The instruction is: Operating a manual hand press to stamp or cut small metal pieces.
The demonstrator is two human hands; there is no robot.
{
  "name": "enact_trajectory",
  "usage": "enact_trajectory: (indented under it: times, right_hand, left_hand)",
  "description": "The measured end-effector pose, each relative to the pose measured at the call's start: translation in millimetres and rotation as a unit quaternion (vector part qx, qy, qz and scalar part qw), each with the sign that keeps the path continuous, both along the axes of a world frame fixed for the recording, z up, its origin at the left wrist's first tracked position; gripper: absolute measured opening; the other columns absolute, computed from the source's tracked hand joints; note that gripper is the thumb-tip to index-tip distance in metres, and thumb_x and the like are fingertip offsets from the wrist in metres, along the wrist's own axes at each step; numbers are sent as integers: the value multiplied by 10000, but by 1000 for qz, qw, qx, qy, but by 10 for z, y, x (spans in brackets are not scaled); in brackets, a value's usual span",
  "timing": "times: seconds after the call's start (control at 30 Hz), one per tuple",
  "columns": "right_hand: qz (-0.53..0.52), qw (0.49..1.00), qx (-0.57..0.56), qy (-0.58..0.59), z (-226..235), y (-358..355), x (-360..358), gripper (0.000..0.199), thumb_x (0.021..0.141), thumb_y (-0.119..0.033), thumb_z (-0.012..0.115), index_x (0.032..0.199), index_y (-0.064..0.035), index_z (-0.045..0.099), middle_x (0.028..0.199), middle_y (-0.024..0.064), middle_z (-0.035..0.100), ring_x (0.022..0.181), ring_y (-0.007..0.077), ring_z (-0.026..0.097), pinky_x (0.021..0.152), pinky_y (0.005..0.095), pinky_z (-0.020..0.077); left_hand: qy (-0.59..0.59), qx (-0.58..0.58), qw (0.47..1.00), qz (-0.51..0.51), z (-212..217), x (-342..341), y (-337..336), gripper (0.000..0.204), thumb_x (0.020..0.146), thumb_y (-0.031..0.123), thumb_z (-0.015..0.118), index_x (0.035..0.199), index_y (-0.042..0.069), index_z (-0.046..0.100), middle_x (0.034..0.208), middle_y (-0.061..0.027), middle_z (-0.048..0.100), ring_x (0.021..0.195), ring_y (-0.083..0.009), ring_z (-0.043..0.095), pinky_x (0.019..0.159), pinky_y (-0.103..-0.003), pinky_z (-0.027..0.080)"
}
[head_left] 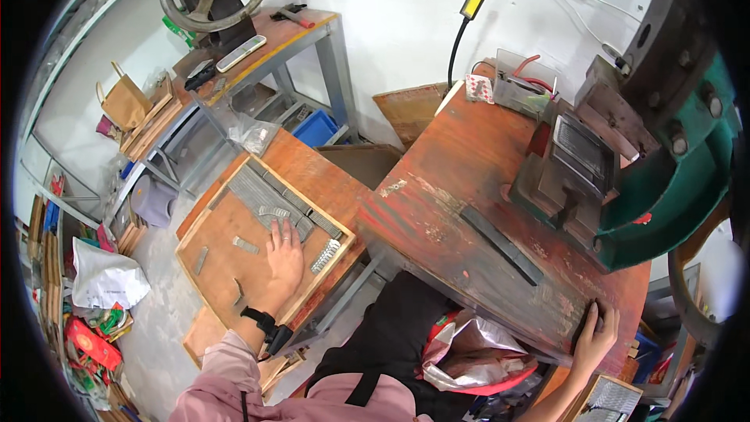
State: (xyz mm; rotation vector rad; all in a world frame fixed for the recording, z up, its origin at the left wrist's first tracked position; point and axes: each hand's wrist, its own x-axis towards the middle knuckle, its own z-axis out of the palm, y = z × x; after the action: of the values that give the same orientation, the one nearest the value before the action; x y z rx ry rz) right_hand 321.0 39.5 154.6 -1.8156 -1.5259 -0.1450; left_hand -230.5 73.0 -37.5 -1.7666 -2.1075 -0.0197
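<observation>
1. The grey strips (254,191), at which the task's work is done, are set just beyond the fingertips of the left hand (285,266); they are slim, straight and laid tightly side by side, with a dull metallic look.
2. The left hand is held wide, its fingers extended and its fingertips laid at the strips' near edge; no closed grip is formed.
3. Just ahead of those fingertips, a curved row of small pieces (273,212) is seen on the strips.
4. To the right of the left hand, a bright cluster (324,256) is shown, ridged and silvery; to its left, a short grey piece (244,245) is laid flat.
5. All are contained by a shallow tray (223,238) of smooth brown board, edged with pale wood.
6. The right hand (598,336) is curled at the worn reddish table (437,164); whether anything is gripped cannot be told.
</observation>
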Motion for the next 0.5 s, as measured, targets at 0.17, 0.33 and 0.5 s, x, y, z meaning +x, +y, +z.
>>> enact_trajectory:
  times: [0.17,0.33,0.5]
  right_hand:
    - [-3,1000,-3,-22,-36,10,13,118,903,-48,564,966,39,616,877,176,588,814,341,579,745,380,460]
    - [-16,1000,-9,-8,21,22,-54,116,902,-45,563,956,41,618,891,183,598,818,345,582,740,383,461]
    - [-22,998,-4,-52,26,24,-40,111,877,-60,581,940,11,638,879,183,603,830,367,578,746,415,462]
  left_hand:
    - [-166,10,985,44,158,61,22,467,742,206,698,1155,5,613,1326,-208,471,1291,-397,351,1007,-529,321]
    - [-91,-69,993,-6,263,145,-30,445,742,243,702,1121,29,609,1240,-186,518,1227,-366,399,1033,-542,296]
    - [-112,-106,988,-12,165,164,-124,379,800,269,641,1105,48,605,1165,-157,576,1159,-331,466,1030,-533,306]
